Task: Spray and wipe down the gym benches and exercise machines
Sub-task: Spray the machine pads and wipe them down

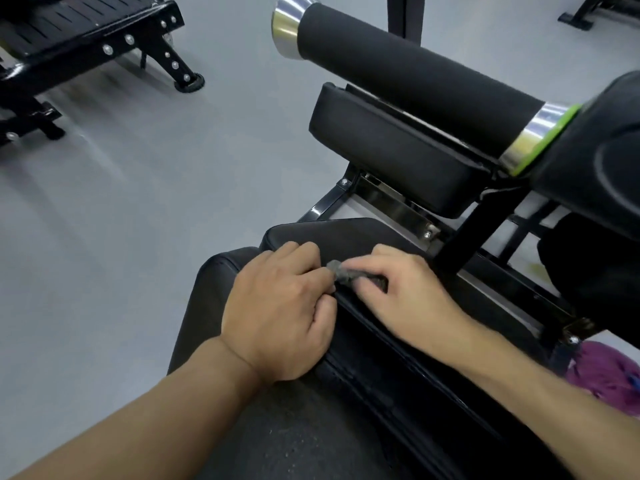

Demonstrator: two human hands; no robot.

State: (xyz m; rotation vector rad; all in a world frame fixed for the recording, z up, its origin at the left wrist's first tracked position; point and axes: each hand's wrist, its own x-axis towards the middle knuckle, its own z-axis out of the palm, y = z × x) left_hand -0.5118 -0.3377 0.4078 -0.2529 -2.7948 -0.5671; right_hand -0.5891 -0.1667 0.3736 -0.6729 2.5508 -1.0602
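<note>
Grey cloth (341, 271), pinched in your right hand (405, 292), lies on the black seat pad (346, 233); your left hand (277, 306) sits curled just beside it (grip on cloth unclear).

A small grey rag (341, 271), bunched up, is pinched in the right hand (405, 292), just beside the left hand (280, 306). Under both lies the black padded seat (346, 233).

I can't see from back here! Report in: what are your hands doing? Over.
Right hand pinches grey cloth on bench pad. Left hand curled beside cloth, grip unclear. Foam roller beyond, not blocking.
</note>
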